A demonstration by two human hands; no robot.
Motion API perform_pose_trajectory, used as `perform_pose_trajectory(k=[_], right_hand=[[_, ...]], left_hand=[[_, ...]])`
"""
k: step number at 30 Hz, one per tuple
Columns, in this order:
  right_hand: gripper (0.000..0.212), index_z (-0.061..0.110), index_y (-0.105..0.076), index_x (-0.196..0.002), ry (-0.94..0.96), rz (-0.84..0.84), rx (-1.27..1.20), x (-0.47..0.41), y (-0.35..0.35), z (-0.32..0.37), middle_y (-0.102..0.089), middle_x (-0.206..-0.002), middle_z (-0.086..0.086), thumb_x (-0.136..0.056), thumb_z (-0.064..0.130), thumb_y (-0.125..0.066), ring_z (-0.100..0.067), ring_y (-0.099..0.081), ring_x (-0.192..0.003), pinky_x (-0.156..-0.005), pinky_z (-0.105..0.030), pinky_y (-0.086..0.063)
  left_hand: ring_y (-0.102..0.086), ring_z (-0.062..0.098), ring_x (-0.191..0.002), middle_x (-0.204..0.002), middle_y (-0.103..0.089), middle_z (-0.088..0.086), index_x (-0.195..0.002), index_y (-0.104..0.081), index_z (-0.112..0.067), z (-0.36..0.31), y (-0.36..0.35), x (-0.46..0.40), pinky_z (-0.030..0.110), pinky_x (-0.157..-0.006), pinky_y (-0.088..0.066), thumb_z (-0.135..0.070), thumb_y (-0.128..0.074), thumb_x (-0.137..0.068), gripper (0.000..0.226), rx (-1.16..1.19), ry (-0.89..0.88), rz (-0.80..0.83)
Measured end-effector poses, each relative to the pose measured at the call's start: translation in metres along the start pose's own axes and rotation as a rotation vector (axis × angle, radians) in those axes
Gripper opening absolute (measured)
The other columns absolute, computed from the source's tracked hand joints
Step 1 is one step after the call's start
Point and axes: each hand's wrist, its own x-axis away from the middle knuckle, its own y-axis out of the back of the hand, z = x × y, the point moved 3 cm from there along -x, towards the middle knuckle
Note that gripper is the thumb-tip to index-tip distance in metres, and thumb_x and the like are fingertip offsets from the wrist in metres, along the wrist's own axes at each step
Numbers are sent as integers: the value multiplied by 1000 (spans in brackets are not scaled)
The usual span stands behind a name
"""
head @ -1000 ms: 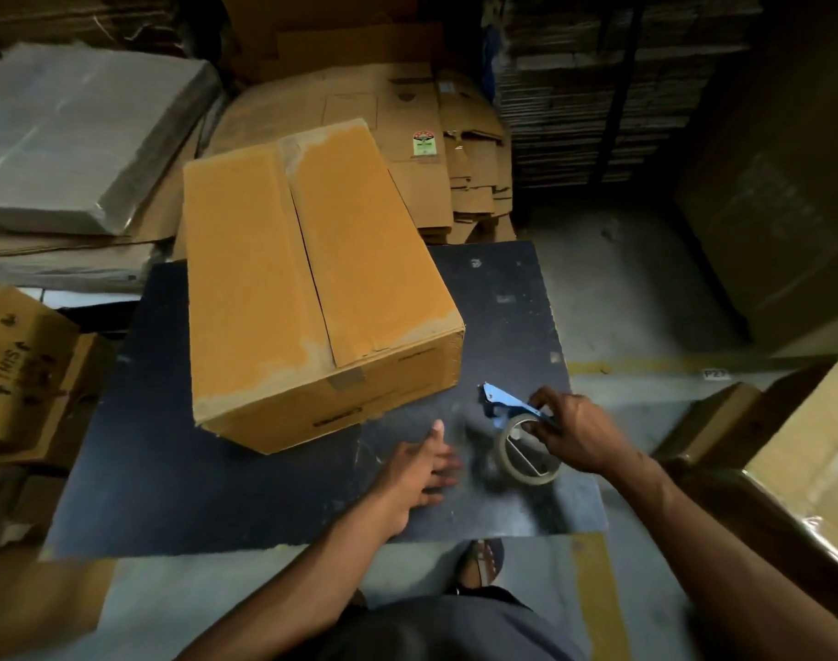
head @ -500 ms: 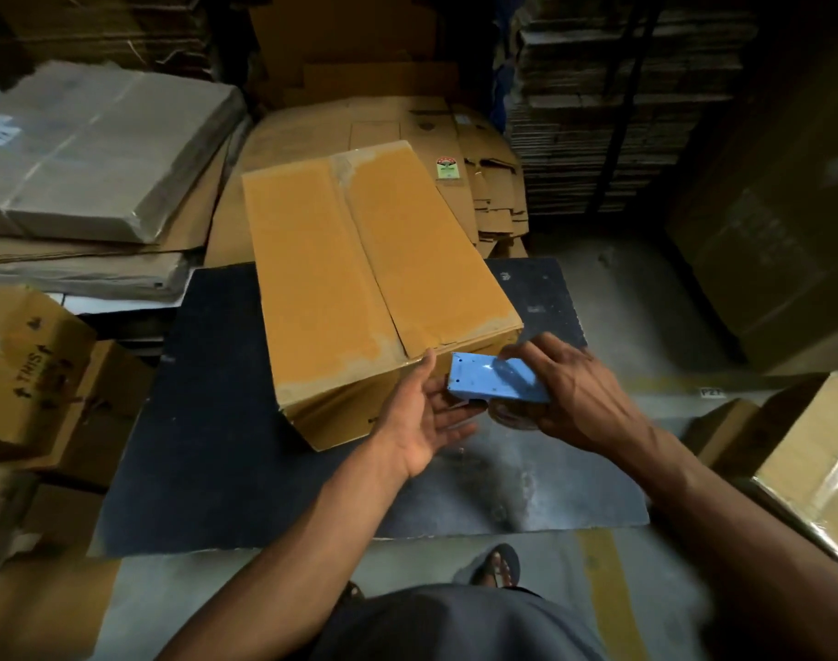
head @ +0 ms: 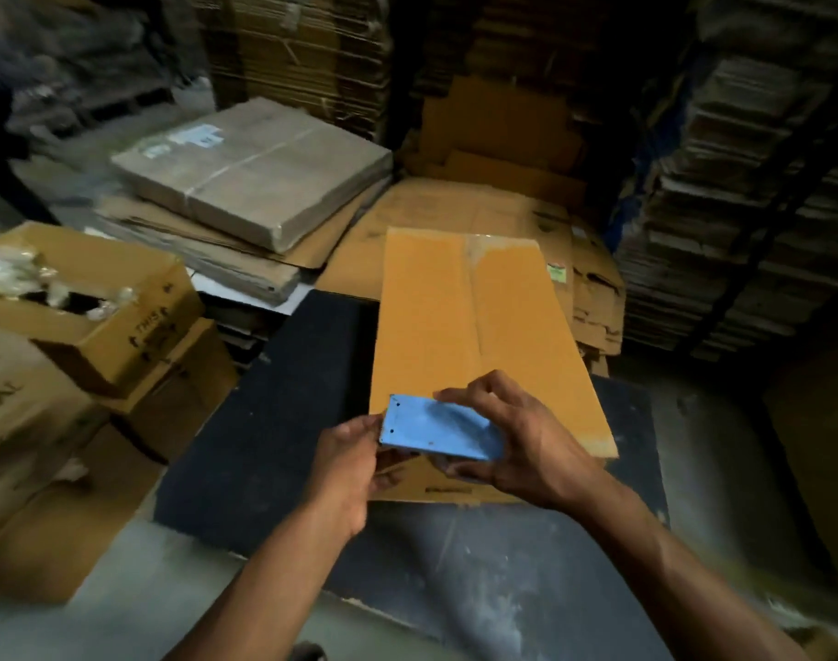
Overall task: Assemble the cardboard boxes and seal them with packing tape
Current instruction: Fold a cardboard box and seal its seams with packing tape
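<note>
Far to the left of the hands, an open carton (head: pixel 88 307) with crumpled plastic inside sits on other brown cartons. Behind it and still left of the hands, a wrapped flat bundle (head: pixel 255 169) lies on a pile of flattened cardboard (head: pixel 207 250).

The left hand (head: pixel 348 462) has its fingers curled against the left end of a blue tape dispenser (head: pixel 438 429), pinching at its edge. The dispenser is held level between both hands, just above the near edge of the cardboard box (head: pixel 479 336). The right hand (head: pixel 517 438) grips the dispenser's right end, fingers curled over the top and thumb below. The tape roll itself is hidden under the blue plate.

The box stretches away from the hands, its two top flaps closed and meeting along a centre seam. It rests on a dark table (head: pixel 264 446), which spreads below and to both sides of the hands.

Beyond the right hand, tall stacks of flat cardboard (head: pixel 741 207) rise in shadow.
</note>
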Motion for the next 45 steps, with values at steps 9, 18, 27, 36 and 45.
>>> perform_pose_trajectory(k=[9, 18, 27, 36, 45], right_hand=[[46, 63, -53, -137, 156, 226, 192, -42, 9, 1, -33, -134, 21, -91, 64, -60, -4, -57, -108, -84, -25, -59], [50, 67, -53, -131, 68, 363, 262, -38, 3, -46, -52, -118, 18, -89, 50, -76, -6, -61, -95, -75, -25, -55], [51, 59, -54, -135, 50, 398, 355, -34, -4, -58, -56, -122, 9, -91, 44, -75, -9, -60, -90, -69, -28, -56], [60, 61, -51, -138, 24, 417, 389, -32, -10, -59, -58, -121, 10, -88, 41, -79, -11, -62, -90, -68, -31, -58], [59, 64, -48, -140, 7, 489, 429, -48, -15, -47, -53, -127, 11, -93, 37, -72, -10, -59, -99, -77, -30, -56]], left_hand=[[-71, 21, -61, -78, -77, 16, -94, -70, -1, -18, 83, -19, 30, -54, -61, -20, -68, -101, 20, -41, -145, -270], [-70, 24, -68, -77, -77, 11, -97, -72, -2, 22, 81, -41, 38, -65, -64, -26, -78, -93, 25, 29, 1, -240], [-64, 14, -53, -74, -77, 8, -91, -72, -6, 34, 70, -54, 29, -50, -55, -25, -80, -91, 20, -112, -84, -309], [-62, 10, -49, -71, -75, 4, -91, -69, -12, 44, 70, -51, 26, -48, -54, -26, -76, -95, 16, -126, -150, -317], [-58, 11, -45, -71, -76, 7, -93, -69, -5, 56, 84, -74, 28, -46, -50, -25, -77, -94, 22, -118, -78, -285]])
